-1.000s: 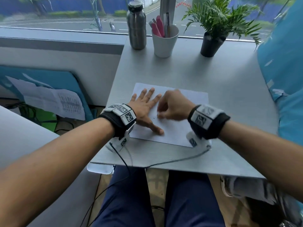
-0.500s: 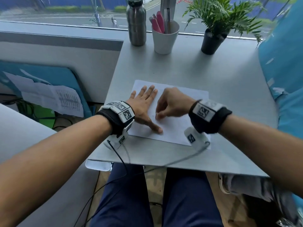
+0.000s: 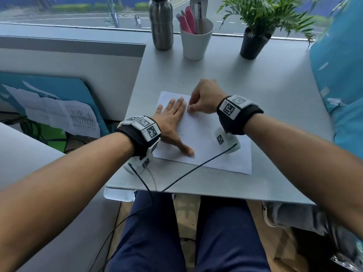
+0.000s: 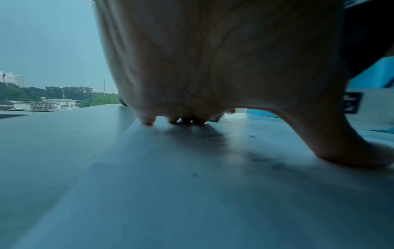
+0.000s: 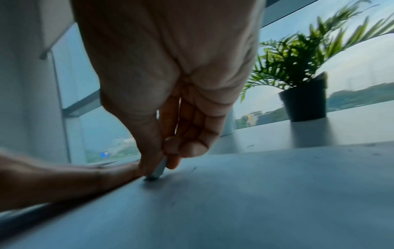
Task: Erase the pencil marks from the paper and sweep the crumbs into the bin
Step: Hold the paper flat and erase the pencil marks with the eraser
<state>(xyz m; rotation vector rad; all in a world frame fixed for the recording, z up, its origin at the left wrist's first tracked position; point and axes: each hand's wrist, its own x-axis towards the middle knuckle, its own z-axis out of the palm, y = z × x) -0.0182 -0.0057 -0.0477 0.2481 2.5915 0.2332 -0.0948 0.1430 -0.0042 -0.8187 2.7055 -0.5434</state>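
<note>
Beyond a wide window at the far edge, a road and greenery are seen, and a pale grey rectangular bench (image 3: 265, 79) is set against the sill. Along the bench's far side 3 things are lined up: a brushed steel bottle (image 3: 160, 26) on the left, a white cup of pink-handled pens (image 3: 196, 39) in the middle, and a green fern in a black pot (image 3: 255, 30) on the right. Blue fabric is seen at the right edge, and printed sheets are leaned against a blue board lower left.

A white sheet of paper (image 3: 208, 152) is laid flat on the bench near its front edge, slightly skewed. 2 forearms with black wrist straps and coded white blocks are stretched over it, with black cables trailing off the front edge.

The left hand (image 3: 170, 122) is pressed flat on the paper's left part, its fingers (image 3: 177, 105) straight and spread, the thumb angled toward the front edge.

The right hand (image 3: 204, 97) is held over the paper's far left corner, just beside the left fingertips. Its fingers (image 5: 187, 148) are curled, and a small pale eraser (image 5: 158, 170) is pinched between thumb and forefinger, its tip touching the paper.

A few dark specks (image 4: 252, 136) are scattered on the sheet.
</note>
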